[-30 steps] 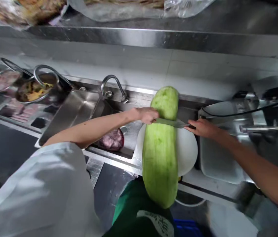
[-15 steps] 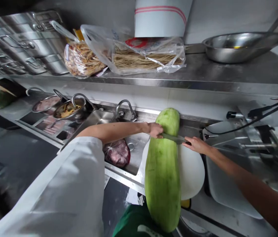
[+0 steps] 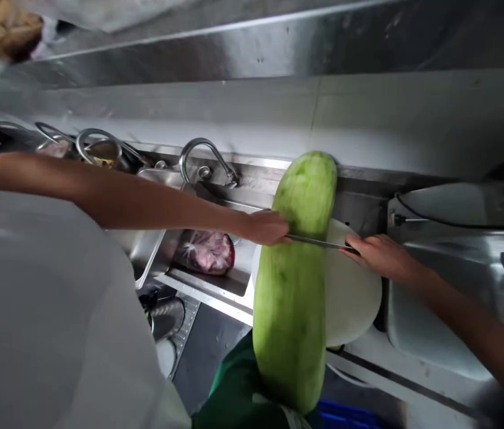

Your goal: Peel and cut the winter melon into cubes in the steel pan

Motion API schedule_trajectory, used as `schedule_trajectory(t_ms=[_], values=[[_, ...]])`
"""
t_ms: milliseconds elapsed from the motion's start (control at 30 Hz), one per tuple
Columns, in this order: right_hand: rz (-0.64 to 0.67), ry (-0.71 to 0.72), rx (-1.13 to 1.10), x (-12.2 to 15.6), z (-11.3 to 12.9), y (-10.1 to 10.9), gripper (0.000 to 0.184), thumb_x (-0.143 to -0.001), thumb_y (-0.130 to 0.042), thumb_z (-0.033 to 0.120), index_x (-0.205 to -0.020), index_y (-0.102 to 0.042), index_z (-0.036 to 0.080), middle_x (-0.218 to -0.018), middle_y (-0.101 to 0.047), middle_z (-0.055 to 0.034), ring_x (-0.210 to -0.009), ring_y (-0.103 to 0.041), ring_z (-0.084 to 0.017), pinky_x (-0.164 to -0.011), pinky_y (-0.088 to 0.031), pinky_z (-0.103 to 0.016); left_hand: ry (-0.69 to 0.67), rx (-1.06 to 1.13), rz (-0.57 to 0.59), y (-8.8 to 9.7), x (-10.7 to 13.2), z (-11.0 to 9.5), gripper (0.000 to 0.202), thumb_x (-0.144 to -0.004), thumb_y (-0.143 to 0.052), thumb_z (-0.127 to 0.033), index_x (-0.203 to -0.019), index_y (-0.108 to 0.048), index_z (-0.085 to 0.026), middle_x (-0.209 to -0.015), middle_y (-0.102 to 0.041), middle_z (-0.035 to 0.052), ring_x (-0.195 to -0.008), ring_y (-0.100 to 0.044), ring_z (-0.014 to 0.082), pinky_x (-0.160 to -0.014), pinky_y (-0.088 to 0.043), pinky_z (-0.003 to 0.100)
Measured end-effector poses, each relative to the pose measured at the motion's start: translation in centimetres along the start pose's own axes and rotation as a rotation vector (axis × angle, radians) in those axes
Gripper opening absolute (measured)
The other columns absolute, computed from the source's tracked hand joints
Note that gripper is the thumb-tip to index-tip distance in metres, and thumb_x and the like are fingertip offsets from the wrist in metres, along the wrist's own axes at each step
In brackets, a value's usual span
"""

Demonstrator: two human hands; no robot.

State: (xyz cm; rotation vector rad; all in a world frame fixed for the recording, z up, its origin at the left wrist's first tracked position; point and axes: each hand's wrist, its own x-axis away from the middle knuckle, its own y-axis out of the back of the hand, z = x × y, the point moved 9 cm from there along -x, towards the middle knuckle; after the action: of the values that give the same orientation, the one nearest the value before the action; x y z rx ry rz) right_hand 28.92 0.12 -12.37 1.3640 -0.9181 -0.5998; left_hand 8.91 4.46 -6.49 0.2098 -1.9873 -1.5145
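A long, pale-green winter melon lies over a round white cutting board, its near end hanging past the counter edge toward my body. Across its upper part runs a knife, seen nearly edge-on. My right hand is closed round its dark handle, just right of the melon. On the other side my left hand closes on the blade's far end, the fingers resting against the melon. Whether the blade has cut into the flesh I cannot tell.
Left of the board is a steel sink holding bagged meat, with a curved faucet behind. A steel shelf overhangs the counter. At the right stands a large metal machine. A blue crate shows below.
My view has tilted down and come closer. Both hands keep hold of the knife, which now appears more edge-on across the melon and slightly nearer my body.
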Motion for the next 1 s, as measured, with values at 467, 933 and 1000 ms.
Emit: schedule_trajectory(t_ms=[467,933,1000], values=[[0.205,-0.053,-0.024,-2.7,3.3,-0.4,0.025,-0.1,-0.051,0.022,-0.121,-0.063,0.018,-0.096,-0.077,-0.015,-0.091,-0.075,-0.031,-0.072,-0.046,-0.034,0.123,-0.103,0.096,-5.3,1.9,3.1,0.057,-0.108,-0.035,-0.058,-0.131,-0.059,-0.011,-0.092,-0.077,0.0152,-0.086,-0.075,0.0255,-0.081,-0.052,0.03],[0.145,-0.011,-0.096,-4.1,3.2,-3.5,0.022,-0.098,-0.055,0.025,-0.116,-0.065,0.018,-0.097,-0.076,-0.0138,-0.092,-0.074,-0.028,-0.078,-0.05,-0.034,0.626,0.144,-0.275,-2.8,4.5,5.1,0.039,-0.109,-0.03,-0.038,-0.125,-0.059,-0.018,-0.118,-0.072,0.0128,-0.112,-0.067,0.0283,-0.098,-0.05,0.042],[0.139,0.02,-0.092,-4.2,3.4,-2.9,0.022,-0.097,-0.055,0.023,-0.116,-0.065,0.017,-0.096,-0.076,-0.0141,-0.091,-0.074,-0.028,-0.077,-0.05,-0.034,0.622,0.107,-0.233,-3.3,4.3,5.4,0.036,-0.107,-0.033,-0.036,-0.126,-0.058,-0.018,-0.115,-0.073,0.0132,-0.111,-0.068,0.0295,-0.1,-0.048,0.045]])
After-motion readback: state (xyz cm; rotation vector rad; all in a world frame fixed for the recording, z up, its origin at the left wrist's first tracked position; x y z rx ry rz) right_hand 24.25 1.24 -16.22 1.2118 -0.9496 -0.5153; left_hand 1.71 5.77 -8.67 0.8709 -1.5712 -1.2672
